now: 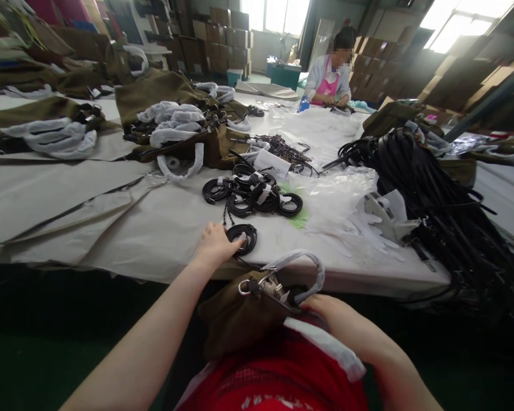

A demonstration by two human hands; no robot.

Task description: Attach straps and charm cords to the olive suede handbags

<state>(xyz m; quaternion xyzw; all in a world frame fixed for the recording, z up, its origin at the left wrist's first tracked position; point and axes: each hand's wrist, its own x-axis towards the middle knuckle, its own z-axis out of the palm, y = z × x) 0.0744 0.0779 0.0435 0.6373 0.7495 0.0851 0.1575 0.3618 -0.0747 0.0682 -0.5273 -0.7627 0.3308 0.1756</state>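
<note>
My left hand reaches over the table's front edge and closes its fingers on a coiled black strap lying on the pale table cover. My right hand grips an olive-brown bag held against my body just below the table edge. The bag has a handle wrapped in white foam and a metal ring at its top. Several more coiled black straps lie in a cluster a little beyond the left hand.
Olive bags with white-wrapped handles are piled at the left and middle back. A heap of long black straps covers the right side, beside clear plastic bags. Another person works at the far end. Cardboard boxes line the walls.
</note>
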